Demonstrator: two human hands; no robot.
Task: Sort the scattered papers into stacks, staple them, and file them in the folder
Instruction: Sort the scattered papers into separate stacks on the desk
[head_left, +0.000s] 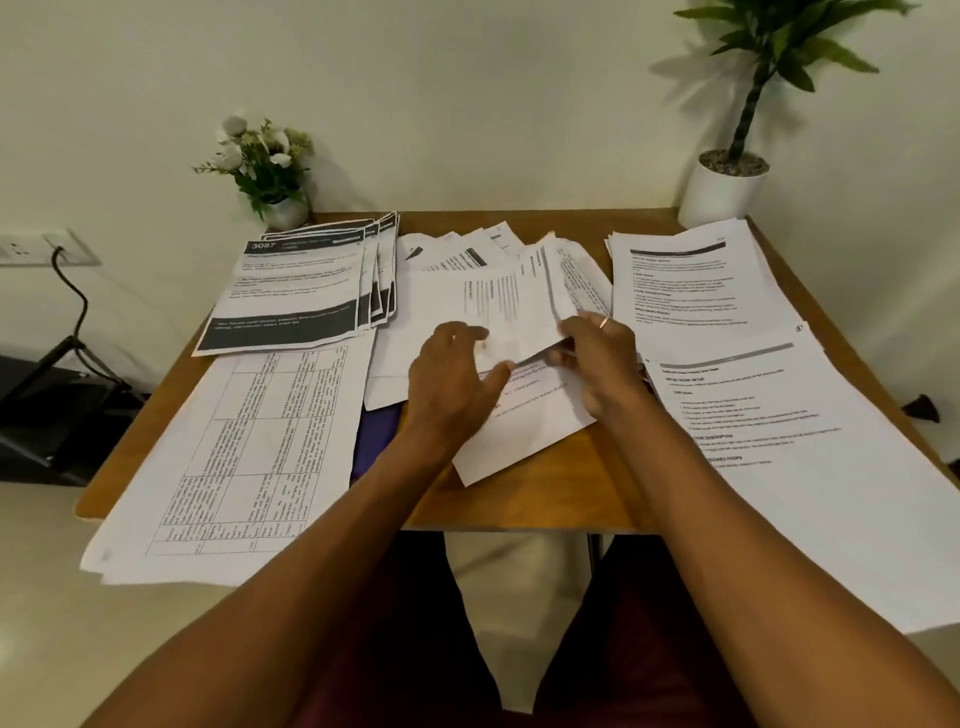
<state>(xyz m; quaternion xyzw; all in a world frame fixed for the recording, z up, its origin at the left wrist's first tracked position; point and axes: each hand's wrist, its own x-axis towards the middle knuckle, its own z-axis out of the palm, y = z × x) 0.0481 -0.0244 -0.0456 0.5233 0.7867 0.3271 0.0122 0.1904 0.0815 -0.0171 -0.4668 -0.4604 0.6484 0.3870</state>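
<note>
Printed papers cover a small wooden table (561, 483). A loose heap of sheets (498, 280) lies in the middle. My left hand (449, 374) rests on that heap with its fingers curled over a sheet's near edge. My right hand (602, 364), wearing a ring, pinches the right edge of the same lifted sheet (519, 312). A stack with dark bands (296, 291) sits at the back left. Sheets with tables (244, 457) lie at the front left. White text stacks lie at the back right (691, 286) and the front right (810, 467). A dark blue folder (376, 436) peeks out under the papers.
A small pot of white flowers (267, 171) stands at the back left corner. A tall plant in a white pot (727, 182) stands at the back right. The front papers overhang the table's edges. A wall socket and cable (62, 260) are on the left.
</note>
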